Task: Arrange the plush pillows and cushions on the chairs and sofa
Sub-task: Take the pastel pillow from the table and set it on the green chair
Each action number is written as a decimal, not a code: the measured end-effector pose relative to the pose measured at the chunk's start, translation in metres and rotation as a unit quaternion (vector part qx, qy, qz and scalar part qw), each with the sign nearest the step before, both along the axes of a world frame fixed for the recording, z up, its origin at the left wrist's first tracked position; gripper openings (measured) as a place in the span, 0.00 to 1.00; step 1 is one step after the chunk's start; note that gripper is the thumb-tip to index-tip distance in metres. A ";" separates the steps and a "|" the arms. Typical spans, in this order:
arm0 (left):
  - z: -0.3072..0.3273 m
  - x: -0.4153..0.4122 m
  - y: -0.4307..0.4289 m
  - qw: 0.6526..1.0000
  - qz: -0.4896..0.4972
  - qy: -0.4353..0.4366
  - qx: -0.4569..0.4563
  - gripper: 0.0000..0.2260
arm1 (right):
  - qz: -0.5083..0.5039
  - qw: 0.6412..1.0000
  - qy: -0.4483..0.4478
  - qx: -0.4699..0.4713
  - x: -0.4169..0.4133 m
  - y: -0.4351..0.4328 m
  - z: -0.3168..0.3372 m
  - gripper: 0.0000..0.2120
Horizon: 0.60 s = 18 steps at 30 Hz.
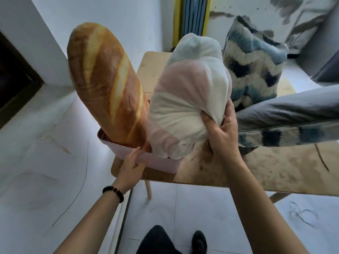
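A long bread-shaped plush pillow (106,85) stands on end in a pink basket (161,162) on a wooden table (266,171). Beside it in the basket stands a soft pastel pillow (187,99), pink, white and pale blue. My right hand (220,129) is shut on the pastel pillow's lower right side, bunching its fabric. My left hand (133,165) lies flat with fingers apart against the basket's front wall. A blue and white patterned cushion (255,65) stands on the table behind. A grey pillow (289,110) lies at the right over another patterned cushion (286,136).
The table's leg (148,189) stands near my feet (199,241) on a white tiled floor. A white wall corner and a dark doorway (14,85) are at the left. A yellow and blue frame (190,21) leans against the far wall.
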<state>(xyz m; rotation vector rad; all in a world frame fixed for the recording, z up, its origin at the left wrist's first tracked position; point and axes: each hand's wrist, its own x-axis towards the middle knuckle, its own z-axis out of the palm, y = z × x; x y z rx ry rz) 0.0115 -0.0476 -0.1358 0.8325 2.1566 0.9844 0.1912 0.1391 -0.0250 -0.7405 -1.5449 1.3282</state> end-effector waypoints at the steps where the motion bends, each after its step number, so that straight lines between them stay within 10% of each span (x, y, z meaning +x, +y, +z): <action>1: 0.009 -0.001 0.003 0.999 0.020 -0.041 0.013 0.22 | 0.004 1.000 0.010 0.009 0.008 -0.006 0.012 0.32; 8: 0.090 -0.003 0.049 0.958 -0.048 -0.148 0.242 0.51 | -0.077 0.994 0.071 0.039 0.068 -0.082 0.060 0.36; 15: 0.098 0.108 0.072 0.831 -0.230 -0.442 0.246 0.24 | -0.280 0.960 -0.013 -0.025 0.146 -0.198 0.050 0.55; 18: 0.100 0.187 0.057 0.808 -0.318 -0.448 0.214 0.35 | -0.383 0.917 -0.109 0.001 0.194 -0.258 0.044 0.49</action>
